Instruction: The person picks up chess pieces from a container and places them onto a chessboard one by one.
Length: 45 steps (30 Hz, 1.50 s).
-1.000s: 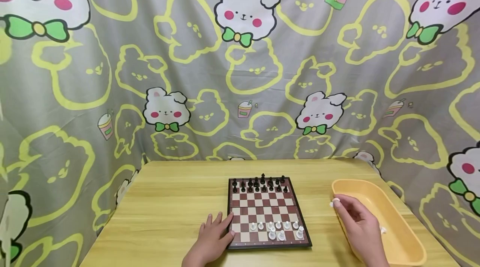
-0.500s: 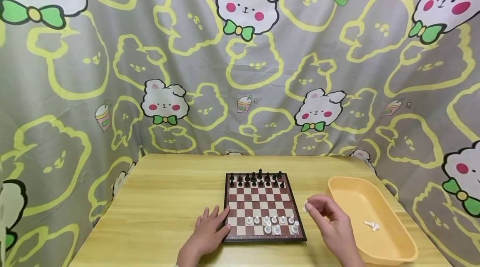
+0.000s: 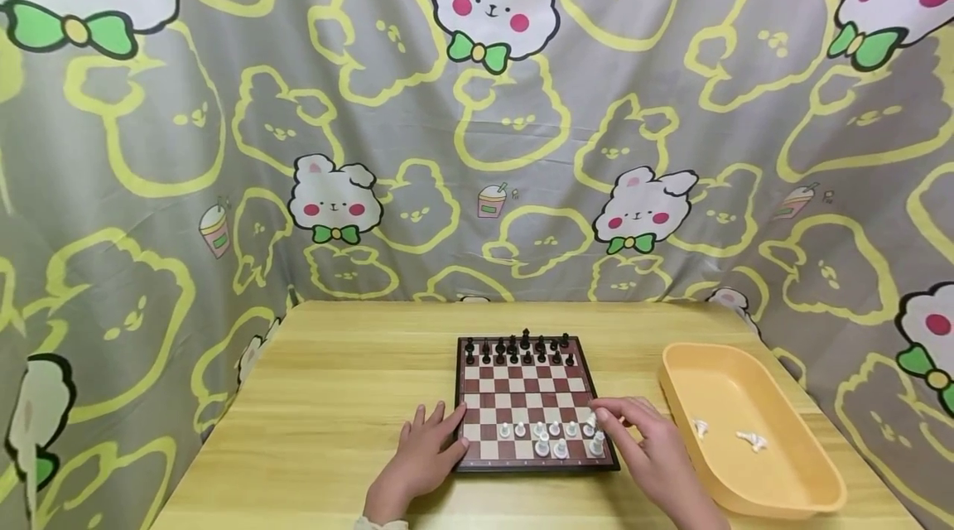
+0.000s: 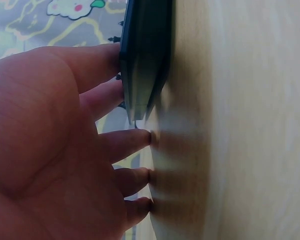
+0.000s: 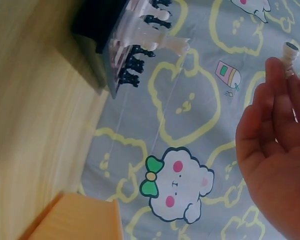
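Observation:
A chessboard (image 3: pixel 522 399) lies on the table, black pieces (image 3: pixel 513 356) in two rows at its far end and several white pieces (image 3: pixel 542 447) standing at the near end. My left hand (image 3: pixel 417 464) rests at the board's left edge. In the left wrist view its thumb and index finger touch the board's dark side (image 4: pixel 149 55), while the other fingertips meet the tabletop. My right hand (image 3: pixel 652 447) pinches a white chess piece (image 5: pixel 290 51) between thumb and fingertips, over the board's near right part. The right wrist view shows that piece's dark underside turned upward.
To the right stands a yellow plastic tray (image 3: pixel 730 389) with a few white pieces (image 3: pixel 754 440) lying in it. The wooden table (image 3: pixel 350 373) ends at a patterned curtain (image 3: pixel 417 124) behind and on both sides.
My right hand has carried the white piece leftward from the tray to the board's right edge. The left hand keeps its place at the board. The camera view has shifted slightly.

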Motion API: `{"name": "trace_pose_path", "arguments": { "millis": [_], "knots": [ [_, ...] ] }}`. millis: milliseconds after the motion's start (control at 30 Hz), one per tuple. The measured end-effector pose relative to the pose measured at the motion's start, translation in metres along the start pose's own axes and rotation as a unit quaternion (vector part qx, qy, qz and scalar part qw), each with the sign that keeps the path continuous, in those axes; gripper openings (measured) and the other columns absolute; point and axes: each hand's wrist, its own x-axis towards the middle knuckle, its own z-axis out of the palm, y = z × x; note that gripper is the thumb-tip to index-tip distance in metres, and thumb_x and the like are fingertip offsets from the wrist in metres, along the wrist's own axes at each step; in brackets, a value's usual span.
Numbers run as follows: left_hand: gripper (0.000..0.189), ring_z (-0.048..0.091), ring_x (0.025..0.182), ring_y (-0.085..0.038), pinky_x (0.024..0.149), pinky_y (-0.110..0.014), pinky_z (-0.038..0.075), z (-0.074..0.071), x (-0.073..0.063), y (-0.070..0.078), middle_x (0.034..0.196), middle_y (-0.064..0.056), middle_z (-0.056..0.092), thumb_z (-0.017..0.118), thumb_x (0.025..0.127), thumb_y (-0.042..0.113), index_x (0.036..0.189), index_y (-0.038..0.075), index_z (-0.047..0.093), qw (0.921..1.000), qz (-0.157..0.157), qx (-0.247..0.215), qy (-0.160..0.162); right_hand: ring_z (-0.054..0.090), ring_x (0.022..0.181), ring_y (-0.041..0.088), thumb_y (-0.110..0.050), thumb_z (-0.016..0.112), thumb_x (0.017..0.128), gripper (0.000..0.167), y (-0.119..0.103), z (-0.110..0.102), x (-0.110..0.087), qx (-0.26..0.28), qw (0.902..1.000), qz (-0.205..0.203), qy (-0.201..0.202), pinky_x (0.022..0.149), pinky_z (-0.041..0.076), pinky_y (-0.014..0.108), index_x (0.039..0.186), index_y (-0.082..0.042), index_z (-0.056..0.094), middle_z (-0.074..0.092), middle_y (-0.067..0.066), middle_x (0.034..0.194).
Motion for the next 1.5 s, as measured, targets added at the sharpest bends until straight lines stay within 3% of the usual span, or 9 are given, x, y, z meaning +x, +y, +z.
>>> {"name": "trace_pose_path", "arguments": {
  "millis": [233,433,600,767,967,1100,1300,1500],
  "knots": [
    [0.055,0.013,0.145,-0.068,0.112,-0.081,0.007,0.010,-0.007,-0.004,0.156,-0.036,0.037,0.059,0.104,0.036,0.153,0.010,0.052,0.9998,-0.007,-0.004,-0.016,0.062,0.081,0.002,0.001,0.081,0.084,0.030,0.004,0.001,-0.011,0.004,0.9995,-0.033,-0.001,0.073,0.050,0.017,0.103,-0.022,0.077,0.072,-0.012,0.091],
    [0.056,0.013,0.146,-0.066,0.114,-0.079,0.008,0.005,0.005,0.001,0.158,-0.035,0.035,0.056,0.105,0.037,0.155,0.012,0.050,0.9999,0.004,0.005,-0.013,0.063,0.082,0.004,0.009,0.080,0.080,0.035,0.007,-0.002,-0.002,0.002,0.9992,-0.040,0.005,0.075,0.051,0.016,0.101,-0.019,0.076,0.071,-0.012,0.092],
    [0.056,0.012,0.148,-0.063,0.116,-0.077,0.008,-0.004,0.013,0.005,0.159,-0.034,0.034,0.055,0.106,0.037,0.156,0.012,0.048,0.9998,0.007,0.017,-0.005,0.065,0.093,0.011,0.004,0.078,0.086,0.028,0.010,-0.002,0.012,-0.014,0.9991,-0.040,0.006,0.085,0.048,0.015,0.109,-0.012,0.078,0.075,-0.005,0.101],
    [0.056,0.012,0.149,-0.062,0.117,-0.076,0.007,-0.010,0.015,0.005,0.160,-0.033,0.033,0.055,0.106,0.036,0.156,0.012,0.047,0.9998,0.006,0.020,0.001,0.061,0.106,0.022,0.007,0.076,0.085,0.040,0.011,-0.001,0.020,-0.005,0.9972,-0.064,0.037,0.101,0.036,0.012,0.123,-0.005,0.075,0.076,0.008,0.116],
    [0.056,0.011,0.149,-0.061,0.118,-0.075,0.007,-0.012,0.015,0.004,0.160,-0.033,0.033,0.055,0.107,0.035,0.157,0.012,0.047,0.9998,0.007,0.019,0.000,0.052,0.107,0.027,0.006,0.076,0.083,0.049,0.012,0.001,0.022,-0.015,0.9958,-0.084,0.031,0.094,0.035,0.031,0.131,-0.003,0.071,0.074,0.015,0.122],
    [0.056,0.010,0.150,-0.061,0.118,-0.074,0.006,-0.011,0.013,0.003,0.161,-0.033,0.032,0.055,0.106,0.035,0.157,0.012,0.047,0.9998,0.003,0.018,-0.006,0.049,0.105,0.023,0.000,0.079,0.083,0.044,0.010,0.003,0.016,-0.035,0.9960,-0.082,-0.009,0.089,0.035,0.036,0.126,-0.006,0.074,0.076,0.008,0.117],
    [0.056,0.011,0.149,-0.062,0.117,-0.076,0.006,-0.006,0.008,0.002,0.160,-0.034,0.032,0.055,0.106,0.034,0.156,0.011,0.047,0.9998,0.001,0.016,-0.009,0.049,0.091,0.008,-0.007,0.086,0.076,0.025,0.009,0.006,0.004,-0.049,0.9927,-0.077,-0.078,0.076,0.043,0.032,0.097,-0.021,0.082,0.067,-0.018,0.090],
    [0.055,0.011,0.149,-0.062,0.117,-0.076,0.006,-0.003,0.003,0.002,0.160,-0.034,0.032,0.055,0.106,0.033,0.156,0.011,0.047,0.9998,-0.006,0.011,-0.012,0.051,0.089,0.004,0.000,0.085,0.071,0.033,0.007,0.005,-0.001,-0.041,0.9943,-0.038,-0.091,0.074,0.047,0.031,0.095,-0.023,0.079,0.062,-0.023,0.089]
  ]
}}
